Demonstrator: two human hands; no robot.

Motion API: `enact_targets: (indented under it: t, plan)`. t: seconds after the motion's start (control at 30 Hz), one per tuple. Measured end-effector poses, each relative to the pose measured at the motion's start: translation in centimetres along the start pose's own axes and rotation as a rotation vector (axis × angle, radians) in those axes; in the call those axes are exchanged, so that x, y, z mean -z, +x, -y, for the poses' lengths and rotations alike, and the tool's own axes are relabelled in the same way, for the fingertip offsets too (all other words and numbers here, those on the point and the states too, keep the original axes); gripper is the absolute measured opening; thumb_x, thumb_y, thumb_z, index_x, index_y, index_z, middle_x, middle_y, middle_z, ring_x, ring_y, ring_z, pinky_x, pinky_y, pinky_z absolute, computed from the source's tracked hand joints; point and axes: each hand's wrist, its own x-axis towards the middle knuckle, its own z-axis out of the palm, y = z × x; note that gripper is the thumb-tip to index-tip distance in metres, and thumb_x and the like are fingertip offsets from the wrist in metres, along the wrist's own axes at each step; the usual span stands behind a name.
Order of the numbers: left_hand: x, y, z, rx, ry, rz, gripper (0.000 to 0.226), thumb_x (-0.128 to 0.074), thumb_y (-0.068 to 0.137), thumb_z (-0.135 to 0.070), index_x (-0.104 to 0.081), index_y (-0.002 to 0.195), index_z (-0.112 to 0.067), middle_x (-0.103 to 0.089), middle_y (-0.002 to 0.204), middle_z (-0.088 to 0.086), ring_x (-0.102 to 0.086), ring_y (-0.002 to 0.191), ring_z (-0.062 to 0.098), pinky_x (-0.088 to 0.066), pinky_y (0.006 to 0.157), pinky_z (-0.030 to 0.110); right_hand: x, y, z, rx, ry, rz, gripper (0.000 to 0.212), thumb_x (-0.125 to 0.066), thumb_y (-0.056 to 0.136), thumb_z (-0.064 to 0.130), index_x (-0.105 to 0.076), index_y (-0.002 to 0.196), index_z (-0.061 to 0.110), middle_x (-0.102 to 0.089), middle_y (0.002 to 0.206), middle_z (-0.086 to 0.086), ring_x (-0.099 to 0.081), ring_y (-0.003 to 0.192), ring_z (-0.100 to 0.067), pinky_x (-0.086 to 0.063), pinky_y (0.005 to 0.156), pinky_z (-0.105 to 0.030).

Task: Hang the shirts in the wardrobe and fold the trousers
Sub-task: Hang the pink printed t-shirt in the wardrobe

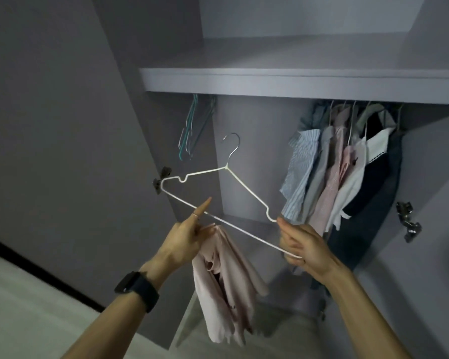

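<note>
Forearms reach up from the bottom of the view, the left one with a dark watch [138, 291] on the wrist. The left hand [187, 237] grips a bunched pink shirt [223, 278] in its curled lower fingers, while its index finger is stretched straight and touches the bottom bar of a white wire hanger [246, 189]. The right hand [303, 244] is closed round the hanger's right corner, fingers wrapped over the bar. The shirt dangles below the left hand in front of the open wardrobe [244, 130] and is not yet on the hanger, which is tilted with its left end high and its hook pointing up. The main risk looks to be the shirt itself. It is held by only a few fingers and is crumpled, so shifting that hand to find the neck opening could let it slide to the floor. The wire end could also be pushed into a sleeve or snag the thin fabric. With a firm grip at one corner only, the hanger may twist as the cloth's weight comes on. Its hook could catch the spare hangers [192, 130] on the left. The right hand is just beside the hems of the hung shirts [329, 172] and could drag one askew. What the hooks hang from is hidden behind the shelf [270, 81], so hooking on would be partly blind.
</note>
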Motion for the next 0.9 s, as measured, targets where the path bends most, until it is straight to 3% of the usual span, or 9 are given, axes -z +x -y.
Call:
enact_targets:
  t: [0.07, 0.13, 0.27, 0.37, 0.43, 0.53, 0.6, 0.77, 0.9]
  plan:
    - [-0.9, 0.0, 0.1, 0.033, 0.057, 0.006, 0.042, -0.06, 0.101, -0.03, -0.053, 0.142, -0.036, -0.074, 0.097, -0.003, -0.068, 0.093, 0.018, -0.047, 0.079, 0.024, 0.0, -0.4, -1.5, -0.016, 0.024, 0.051, 0.076, -0.08, 0.061, 0.074, -0.022, 0.052, 0.024, -0.012, 0.054, 0.0, -0.009, 0.048, -0.014, -0.01, 0.048, -0.027]
    - [-1.7, -0.5, 0.3, 0.07, 0.089, -0.008, 0.028, -0.057, 0.101, -0.021, -0.066, 0.127, -0.025, -0.074, 0.113, -0.002, -0.066, 0.106, 0.023, -0.045, 0.083, 0.024, 0.3, -0.7, -3.1, -0.049, -0.012, 0.047, 0.075, -0.076, 0.064, 0.076, -0.022, 0.054, 0.025, -0.013, 0.054, 0.0, -0.01, 0.049, -0.015, -0.011, 0.048, -0.028]
    - [-3.0, -2.0, 0.9, 0.029, 0.226, 0.028, 0.026, -0.05, 0.103, -0.023, -0.064, 0.124, -0.028, -0.073, 0.108, 0.004, -0.066, 0.1, 0.03, -0.048, 0.082, 0.032, 1.1, -1.6, -6.4, -0.033, -0.457, 0.025, 0.055, -0.061, 0.085, 0.063, -0.036, 0.057, 0.023, -0.034, 0.052, 0.004, -0.036, 0.05, -0.008, -0.033, 0.056, -0.028]
    - [-4.1, -3.0, 0.6, -0.047, 0.318, 0.102, 0.028, -0.045, 0.104, -0.026, -0.06, 0.127, -0.032, -0.068, 0.114, 0.002, -0.066, 0.101, 0.029, -0.053, 0.085, 0.036, 1.4, -2.1, -7.7, -0.088, -0.545, 0.127, 0.044, -0.066, 0.083, 0.054, -0.066, 0.064, 0.014, -0.057, 0.058, 0.007, -0.055, 0.061, -0.003, -0.045, 0.066, -0.021]
    - [-4.5, -3.3, 0.5, -0.072, 0.358, 0.103, 0.03, -0.046, 0.104, -0.024, -0.059, 0.129, -0.032, -0.066, 0.117, 0.001, -0.065, 0.103, 0.027, -0.053, 0.086, 0.037, 1.1, -2.0, -7.9, -0.165, -0.471, 0.123, 0.047, -0.067, 0.078, 0.057, -0.079, 0.078, 0.012, -0.066, 0.066, 0.003, -0.06, 0.068, -0.009, -0.046, 0.067, -0.021]
    - [-4.4, -3.7, 0.8, -0.085, 0.396, 0.107, 0.031, -0.042, 0.105, -0.029, -0.058, 0.131, -0.032, -0.066, 0.119, 0.001, -0.065, 0.107, 0.027, -0.052, 0.09, 0.037, 0.9, -0.9, -7.8, -0.32, -0.151, 0.026, 0.058, -0.066, 0.073, 0.057, -0.078, 0.098, 0.005, -0.071, 0.079, -0.007, -0.062, 0.072, -0.018, -0.045, 0.063, -0.025]
    - [-4.3, -4.2, 0.8, -0.095, 0.431, 0.127, 0.032, -0.041, 0.106, -0.03, -0.058, 0.133, -0.032, -0.064, 0.119, 0.001, -0.064, 0.108, 0.027, -0.052, 0.088, 0.035, 0.7, -0.1, -7.3, -0.348, -0.104, 0.064, 0.061, -0.063, 0.076, 0.057, -0.076, 0.105, 0.004, -0.072, 0.083, -0.009, -0.061, 0.067, -0.016, -0.042, 0.06, -0.025]
    - [-5.3, -5.1, 0.4, -0.208, 0.575, 0.234, 0.035, -0.051, 0.102, -0.019, -0.06, 0.133, -0.033, -0.065, 0.117, -0.002, -0.062, 0.109, 0.023, -0.053, 0.082, 0.036, -1.3, 1.8, -3.9, -0.308, 0.069, 0.189, 0.045, -0.063, 0.081, 0.047, -0.075, 0.09, 0.005, -0.066, 0.07, -0.007, -0.057, 0.057, -0.015, -0.043, 0.055, -0.023]
    - [-5.8, -5.4, 0.4, -0.183, 0.496, 0.208, 0.033, -0.047, 0.105, -0.034, -0.048, 0.136, -0.043, -0.065, 0.113, -0.002, -0.065, 0.1, 0.024, -0.054, 0.08, 0.037, -3.0, 4.0, -1.1, -0.296, 0.176, 0.169, 0.034, -0.054, 0.099, 0.04, -0.062, 0.079, 0.013, -0.035, 0.051, 0.006, -0.028, 0.04, -0.005, -0.018, 0.038, -0.017]
